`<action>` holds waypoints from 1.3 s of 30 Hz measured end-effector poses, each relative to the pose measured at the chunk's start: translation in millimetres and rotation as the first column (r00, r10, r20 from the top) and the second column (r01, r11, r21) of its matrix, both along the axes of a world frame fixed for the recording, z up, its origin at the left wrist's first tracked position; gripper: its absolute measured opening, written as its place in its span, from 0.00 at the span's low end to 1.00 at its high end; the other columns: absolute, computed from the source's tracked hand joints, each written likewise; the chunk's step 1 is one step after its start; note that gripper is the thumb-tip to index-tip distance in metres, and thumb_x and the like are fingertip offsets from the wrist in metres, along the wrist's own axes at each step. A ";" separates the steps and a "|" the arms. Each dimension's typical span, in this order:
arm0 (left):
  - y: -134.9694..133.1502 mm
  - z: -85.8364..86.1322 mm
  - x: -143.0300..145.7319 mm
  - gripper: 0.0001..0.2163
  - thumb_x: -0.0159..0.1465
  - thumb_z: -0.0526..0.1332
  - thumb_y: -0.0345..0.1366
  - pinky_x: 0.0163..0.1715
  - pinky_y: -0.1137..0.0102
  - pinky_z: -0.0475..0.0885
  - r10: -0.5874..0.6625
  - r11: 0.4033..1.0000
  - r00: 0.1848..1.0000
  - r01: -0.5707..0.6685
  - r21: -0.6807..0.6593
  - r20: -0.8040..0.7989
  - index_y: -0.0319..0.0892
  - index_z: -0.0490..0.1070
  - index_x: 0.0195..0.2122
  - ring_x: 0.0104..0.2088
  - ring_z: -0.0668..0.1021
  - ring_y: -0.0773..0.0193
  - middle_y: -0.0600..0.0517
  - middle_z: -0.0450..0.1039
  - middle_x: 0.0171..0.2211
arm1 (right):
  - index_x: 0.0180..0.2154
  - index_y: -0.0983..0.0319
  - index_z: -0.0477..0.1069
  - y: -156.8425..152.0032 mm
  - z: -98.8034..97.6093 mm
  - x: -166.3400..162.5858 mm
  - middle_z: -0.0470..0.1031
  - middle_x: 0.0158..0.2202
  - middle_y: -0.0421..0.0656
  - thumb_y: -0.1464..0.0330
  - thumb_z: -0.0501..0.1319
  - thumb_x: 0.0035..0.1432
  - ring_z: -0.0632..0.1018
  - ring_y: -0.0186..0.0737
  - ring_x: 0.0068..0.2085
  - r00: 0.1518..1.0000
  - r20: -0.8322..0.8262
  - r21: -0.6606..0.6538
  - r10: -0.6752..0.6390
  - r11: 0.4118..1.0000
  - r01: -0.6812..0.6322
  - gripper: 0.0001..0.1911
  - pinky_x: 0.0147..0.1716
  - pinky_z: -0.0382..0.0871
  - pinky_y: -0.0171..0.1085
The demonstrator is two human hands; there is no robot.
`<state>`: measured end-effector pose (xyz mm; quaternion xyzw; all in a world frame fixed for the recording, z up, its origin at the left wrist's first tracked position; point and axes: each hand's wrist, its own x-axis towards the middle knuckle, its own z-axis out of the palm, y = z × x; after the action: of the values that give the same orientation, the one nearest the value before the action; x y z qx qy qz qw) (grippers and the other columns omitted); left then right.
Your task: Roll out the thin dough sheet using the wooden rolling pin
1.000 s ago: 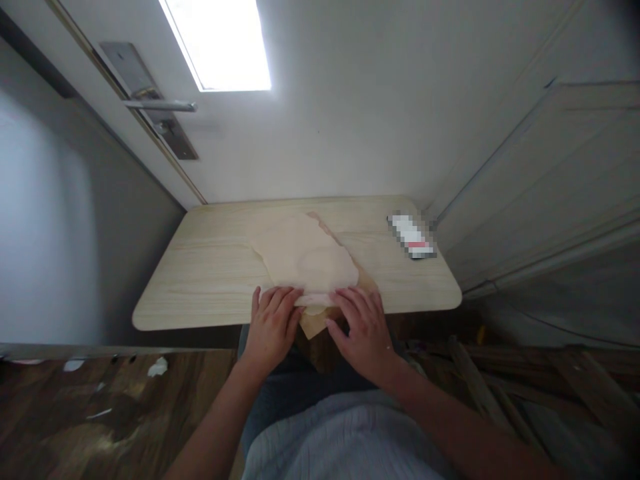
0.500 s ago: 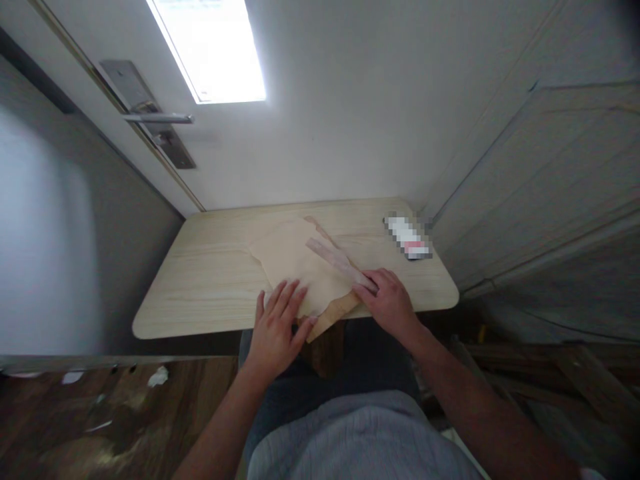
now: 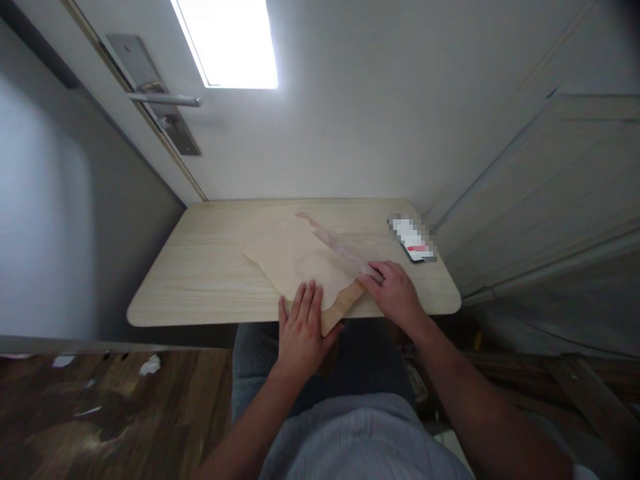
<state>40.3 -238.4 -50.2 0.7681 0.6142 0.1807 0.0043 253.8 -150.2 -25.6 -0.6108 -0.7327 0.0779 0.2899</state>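
Observation:
A thin beige sheet [image 3: 285,250] with an irregular outline, leather-like or paper-like, lies on the pale wooden table. Its near right edge shows a browner strip [image 3: 344,305] that hangs slightly over the table's front. My left hand [image 3: 303,333] is flat on the sheet's near edge, fingers stretched, thumb by the brown edge. In my right hand [image 3: 397,293], the fingers are closed round the near end of a long, flat pinkish-grey strip [image 3: 343,248], whose exact kind I cannot make out. The strip slants away to the left along the sheet's right edge.
A phone [image 3: 413,239] with a blurred-out screen lies at the right end of the table [image 3: 190,280]. Behind stands a white door with a metal handle [image 3: 165,99]. Wall panels rise at the right. Crumpled white paper [image 3: 150,365] lies on the floor.
My left hand has slid right along the sheet's near edge. The strip's far end has shifted right, nearer the sheet's right edge. My right hand keeps its grip. The view has tilted slightly.

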 end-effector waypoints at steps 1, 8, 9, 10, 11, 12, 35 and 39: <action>-0.3 -0.3 4.2 0.36 0.66 0.53 0.55 0.67 0.43 0.45 0.010 1.000 1.000 -0.010 0.001 0.006 0.41 0.48 0.70 0.70 0.55 0.48 0.40 0.53 0.69 | 0.43 0.62 0.76 2.3 1.6 -1.2 0.78 0.43 0.49 0.60 0.63 0.60 0.75 0.49 0.45 1.000 0.012 -0.008 0.005 1.000 -0.005 0.14 0.48 0.69 0.46; 0.2 -1.4 26.5 0.37 0.62 0.58 0.43 0.68 0.46 0.49 -0.077 0.997 0.997 0.077 -0.028 0.016 0.39 0.48 0.70 0.71 0.52 0.49 0.42 0.49 0.70 | 0.45 0.62 0.76 10.2 2.6 -9.1 0.78 0.43 0.48 0.60 0.62 0.59 0.75 0.49 0.46 0.999 0.046 -0.071 0.030 0.997 -0.026 0.16 0.49 0.69 0.45; 0.7 -1.4 30.0 0.37 0.62 0.59 0.41 0.68 0.47 0.49 -0.081 0.996 0.996 0.082 -0.030 0.022 0.38 0.48 0.70 0.71 0.52 0.50 0.42 0.49 0.71 | 0.45 0.62 0.76 10.7 2.2 -9.0 0.78 0.43 0.48 0.60 0.62 0.59 0.75 0.49 0.46 0.999 0.045 -0.072 0.029 0.997 -0.026 0.16 0.49 0.69 0.45; 1.4 -1.4 33.7 0.37 0.61 0.59 0.40 0.68 0.48 0.50 -0.080 0.996 0.996 0.080 -0.029 0.030 0.38 0.49 0.70 0.71 0.51 0.50 0.41 0.48 0.71 | 0.44 0.63 0.76 11.2 2.1 -8.5 0.78 0.43 0.48 0.60 0.62 0.59 0.75 0.49 0.46 0.999 0.043 -0.071 0.028 0.997 -0.025 0.16 0.49 0.69 0.45; 2.0 -1.2 37.6 0.37 0.61 0.58 0.40 0.68 0.48 0.50 -0.074 0.997 0.997 0.075 -0.026 0.038 0.38 0.49 0.70 0.71 0.51 0.50 0.41 0.48 0.71 | 0.44 0.63 0.76 11.7 2.2 -7.7 0.78 0.43 0.48 0.60 0.62 0.59 0.76 0.49 0.46 0.999 0.041 -0.069 0.029 0.997 -0.026 0.16 0.49 0.69 0.45; 2.5 -1.0 41.6 0.37 0.61 0.58 0.40 0.68 0.48 0.50 -0.069 0.997 0.997 0.070 -0.023 0.045 0.37 0.49 0.70 0.71 0.51 0.49 0.40 0.48 0.71 | 0.44 0.63 0.76 12.2 2.7 -6.5 0.78 0.43 0.48 0.60 0.62 0.59 0.76 0.48 0.46 0.999 0.037 -0.068 0.028 0.997 -0.026 0.16 0.49 0.69 0.45; 16.0 -10.2 97.2 0.31 0.66 0.52 0.38 0.67 0.54 0.53 -0.184 0.983 0.982 0.184 0.013 0.044 0.30 0.52 0.68 0.70 0.54 0.47 0.36 0.50 0.70 | 0.44 0.61 0.78 33.3 25.4 -0.1 0.79 0.42 0.47 0.59 0.64 0.56 0.76 0.47 0.45 0.998 0.038 -0.040 0.042 0.998 -0.041 0.16 0.49 0.69 0.44; 11.0 1.4 101.1 0.30 0.66 0.53 0.40 0.67 0.55 0.53 -0.255 0.966 0.965 0.257 -0.018 0.069 0.32 0.54 0.68 0.70 0.54 0.49 0.37 0.52 0.70 | 0.44 0.58 0.79 40.2 23.7 -0.4 0.79 0.45 0.45 0.59 0.66 0.55 0.76 0.48 0.48 0.990 0.093 -0.075 0.108 0.992 -0.101 0.16 0.52 0.68 0.46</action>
<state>141.4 -227.4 -48.8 0.8345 0.5119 0.1954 0.0581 253.4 -110.0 -1.9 -0.5844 -0.7737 0.0893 0.2279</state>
